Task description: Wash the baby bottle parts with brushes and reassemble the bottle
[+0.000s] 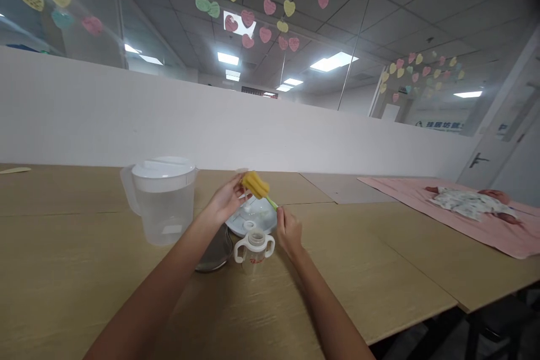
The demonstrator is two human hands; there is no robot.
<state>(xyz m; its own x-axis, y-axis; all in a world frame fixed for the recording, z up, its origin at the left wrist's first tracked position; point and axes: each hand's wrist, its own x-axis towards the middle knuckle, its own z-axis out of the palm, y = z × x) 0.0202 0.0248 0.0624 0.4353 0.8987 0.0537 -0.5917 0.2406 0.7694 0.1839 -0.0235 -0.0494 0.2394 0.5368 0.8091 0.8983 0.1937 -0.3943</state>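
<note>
My right hand (289,230) is closed around the green handle of a sponge bottle brush (256,184), its yellow head pointing up and left. My left hand (228,198) curls beside the sponge head, with a small translucent piece (242,171) at its fingers; its exact kind is unclear. Below the hands stands a clear baby bottle (254,259) with a white two-handled collar and an uncovered mouth. Just behind it sits a pale bowl (270,224) with clear contents that I cannot make out, partly hidden by my hands and the bottle.
A lidded clear pitcher (166,208) of water stands left of my left arm. A dark round tray (215,250) lies partly under that arm. At right, a baby doll (468,202) lies on a pink cloth (405,194). A white wall (211,124) borders the table (363,270).
</note>
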